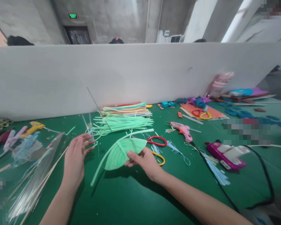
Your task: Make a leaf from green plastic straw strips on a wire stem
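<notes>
My right hand (145, 161) grips a pale green fan-shaped piece (124, 150) made of glued strips, thumb on top, just above the green table (131, 200). A long green strip (112, 153) curves along its left edge. My left hand (76, 156) is open, fingers spread, nearest to a few loose thin strips (91, 132) and holding nothing. Behind both hands lies a pile of green strips (121, 122) and a stack of coloured strips (126, 109).
Red-handled scissors (157, 141) and yellow-handled ones (159, 157) lie right of the fan. A pink glue gun (184, 129), a purple device (224, 153) with black cable, clear plastic sheet (30, 175) at left, a yellow glue gun (34, 126). A grey partition (131, 72) closes the back.
</notes>
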The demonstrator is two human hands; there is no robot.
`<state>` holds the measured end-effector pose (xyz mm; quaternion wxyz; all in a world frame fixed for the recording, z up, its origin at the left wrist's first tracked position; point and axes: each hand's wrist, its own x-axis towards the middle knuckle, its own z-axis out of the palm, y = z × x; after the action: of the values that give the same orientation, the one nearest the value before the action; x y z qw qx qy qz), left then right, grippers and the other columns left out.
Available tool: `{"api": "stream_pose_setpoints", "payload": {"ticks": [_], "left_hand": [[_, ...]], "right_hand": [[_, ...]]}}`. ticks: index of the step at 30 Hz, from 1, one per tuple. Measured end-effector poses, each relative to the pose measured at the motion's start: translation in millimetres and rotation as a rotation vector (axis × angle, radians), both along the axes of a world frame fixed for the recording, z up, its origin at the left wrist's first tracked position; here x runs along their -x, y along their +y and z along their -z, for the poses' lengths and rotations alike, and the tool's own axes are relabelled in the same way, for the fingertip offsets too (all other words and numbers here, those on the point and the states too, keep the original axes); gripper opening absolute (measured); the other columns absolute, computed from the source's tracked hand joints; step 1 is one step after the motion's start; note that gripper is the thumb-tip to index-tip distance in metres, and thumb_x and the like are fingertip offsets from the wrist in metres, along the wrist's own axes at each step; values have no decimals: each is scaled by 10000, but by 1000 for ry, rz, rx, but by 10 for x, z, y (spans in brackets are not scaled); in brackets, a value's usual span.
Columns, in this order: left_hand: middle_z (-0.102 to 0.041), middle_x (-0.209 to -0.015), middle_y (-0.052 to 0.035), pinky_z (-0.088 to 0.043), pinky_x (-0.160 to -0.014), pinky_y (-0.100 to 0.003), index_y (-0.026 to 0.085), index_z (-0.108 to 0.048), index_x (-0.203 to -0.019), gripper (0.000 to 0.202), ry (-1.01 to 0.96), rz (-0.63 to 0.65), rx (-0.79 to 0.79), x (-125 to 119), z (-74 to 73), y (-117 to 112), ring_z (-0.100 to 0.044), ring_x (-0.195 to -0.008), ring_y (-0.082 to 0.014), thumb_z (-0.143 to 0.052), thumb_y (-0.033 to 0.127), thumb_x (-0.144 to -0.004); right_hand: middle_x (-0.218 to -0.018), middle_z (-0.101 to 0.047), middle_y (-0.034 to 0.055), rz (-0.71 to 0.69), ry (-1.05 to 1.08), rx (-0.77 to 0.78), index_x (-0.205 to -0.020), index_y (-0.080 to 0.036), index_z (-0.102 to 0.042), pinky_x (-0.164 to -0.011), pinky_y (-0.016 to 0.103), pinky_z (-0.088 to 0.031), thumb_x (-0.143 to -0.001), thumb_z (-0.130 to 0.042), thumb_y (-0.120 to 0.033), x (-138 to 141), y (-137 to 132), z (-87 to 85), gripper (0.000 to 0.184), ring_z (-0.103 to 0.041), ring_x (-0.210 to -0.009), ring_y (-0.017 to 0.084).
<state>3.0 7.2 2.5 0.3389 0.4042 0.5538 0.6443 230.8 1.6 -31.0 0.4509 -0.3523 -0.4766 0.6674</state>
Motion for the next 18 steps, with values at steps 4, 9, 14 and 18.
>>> {"api": "stream_pose_setpoints", "payload": {"ticks": [4, 9, 14, 18], "left_hand": [[-668, -1026, -48, -462, -896, -370, 240, -635, -1047, 216, 682, -171, -269, -115, -20, -114, -626, -954, -218, -577, 353, -872], [-626, -1199, -83, -341, -1052, -460, 261, -670, -1080, 231, 1084, -41, -393, -400, 53, -217, -539, -1165, -279, -607, 245, -858], [-29, -1615, 17, -113, -1145, -550, 262, -716, -1002, 204, 1038, -101, -166, -502, 89, -202, -38, -1457, -348, -562, 336, -890], [48, -1603, 136, -74, -1151, -555, 279, -738, -859, 213, 907, -21, -29, -463, 98, -166, 68, -1455, -340, -564, 401, -876]], "right_hand": [[-823, -697, 37, 45, 24, -56, -1008, -170, -628, -691, 311, -581, -739, -731, -469, 34, -8, 68, 415, -708, -741, 193], [-875, -689, 38, -14, 55, -78, -1004, -185, -621, -758, 331, -564, -754, -723, -440, 108, -50, 119, 372, -686, -779, 185], [-796, -675, 20, -53, 31, -58, -985, -171, -600, -734, 318, -550, -720, -749, -412, 149, -93, 55, 388, -674, -726, 174], [-796, -678, 22, -75, 32, -61, -1040, -164, -597, -719, 310, -535, -729, -739, -395, 153, -105, 53, 413, -665, -717, 167]]}}
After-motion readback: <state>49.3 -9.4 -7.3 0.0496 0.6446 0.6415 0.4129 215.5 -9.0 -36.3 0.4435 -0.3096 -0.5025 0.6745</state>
